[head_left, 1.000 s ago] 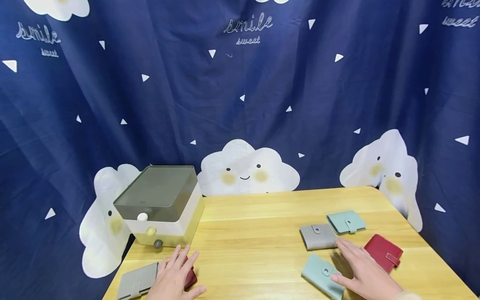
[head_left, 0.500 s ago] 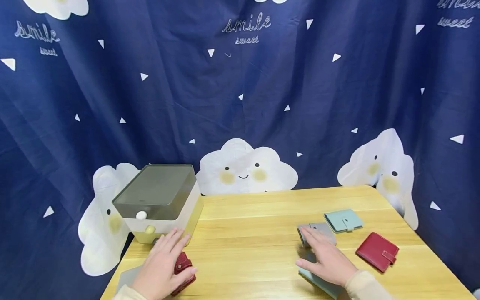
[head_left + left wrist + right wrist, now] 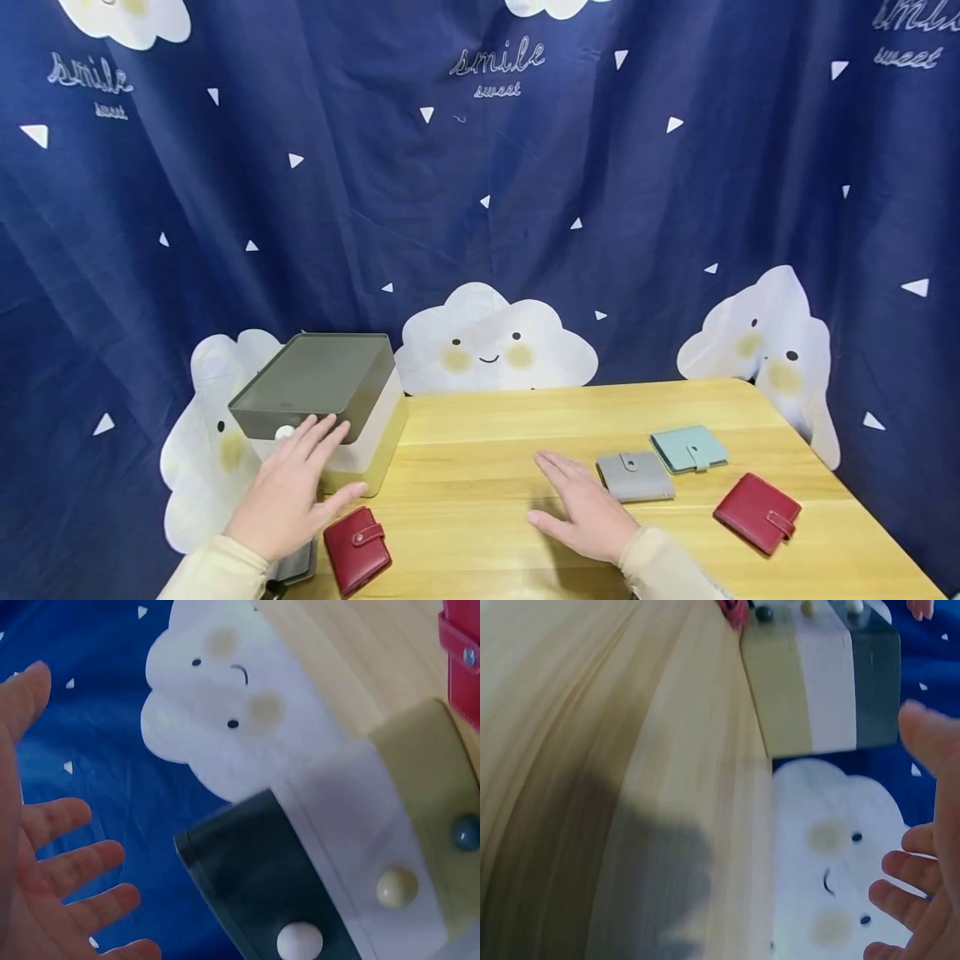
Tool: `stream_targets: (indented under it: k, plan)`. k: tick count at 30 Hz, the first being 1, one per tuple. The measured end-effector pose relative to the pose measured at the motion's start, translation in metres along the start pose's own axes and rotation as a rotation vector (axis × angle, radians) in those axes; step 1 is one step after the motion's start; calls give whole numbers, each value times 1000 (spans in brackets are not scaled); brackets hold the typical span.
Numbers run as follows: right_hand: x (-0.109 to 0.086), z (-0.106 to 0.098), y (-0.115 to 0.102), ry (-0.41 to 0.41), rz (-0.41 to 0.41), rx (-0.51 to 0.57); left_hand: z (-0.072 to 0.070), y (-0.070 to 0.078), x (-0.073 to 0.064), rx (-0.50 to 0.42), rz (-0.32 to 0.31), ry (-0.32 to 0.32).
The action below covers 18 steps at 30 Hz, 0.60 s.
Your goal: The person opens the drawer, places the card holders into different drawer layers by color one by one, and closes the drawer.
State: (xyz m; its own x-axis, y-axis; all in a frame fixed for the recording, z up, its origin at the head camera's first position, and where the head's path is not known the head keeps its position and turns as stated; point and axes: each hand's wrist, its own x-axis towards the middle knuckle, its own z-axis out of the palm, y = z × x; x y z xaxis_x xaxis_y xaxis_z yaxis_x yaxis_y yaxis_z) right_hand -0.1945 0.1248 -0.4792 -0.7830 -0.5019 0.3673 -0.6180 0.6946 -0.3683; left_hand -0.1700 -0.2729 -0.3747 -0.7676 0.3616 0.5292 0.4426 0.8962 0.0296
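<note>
My left hand (image 3: 292,492), fingers straight and spread, hovers in front of a small three-drawer box (image 3: 322,375), its fingertips overlapping the grey top tier beside the white knob (image 3: 284,432). Drawer fronts in dark grey, white and yellow show in the left wrist view, with a round white knob (image 3: 300,942) and a cream knob (image 3: 397,887). A red snap wallet (image 3: 357,550) lies just right of that hand; a grey wallet (image 3: 298,563) is mostly hidden under the wrist. Over the middle of the table, my right hand (image 3: 588,512) is held with straight fingers, holding nothing.
On the right of the wooden table (image 3: 480,433) lie a grey wallet (image 3: 636,477), a light teal wallet (image 3: 688,448) and a second red wallet (image 3: 757,512). A dark blue curtain (image 3: 480,167) with clouds hangs behind the table's back edge.
My left hand has moved up and forward from over the wallets to the drawer box. The right hand has moved left, away from the wallets; the nearer teal wallet is now out of sight.
</note>
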Motion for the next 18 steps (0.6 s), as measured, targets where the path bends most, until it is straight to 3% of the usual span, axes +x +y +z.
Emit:
stream_targets:
  k: [7,12,18]
  plan:
    - [26,24,-24,-161,73,164,-10,-25,17,-16,-50,21]
    - [46,39,-40,-195,116,226,-14,-45,35,-57,-113,0]
    - [75,55,-58,-230,125,229,-17,-77,47,-56,-225,-78]
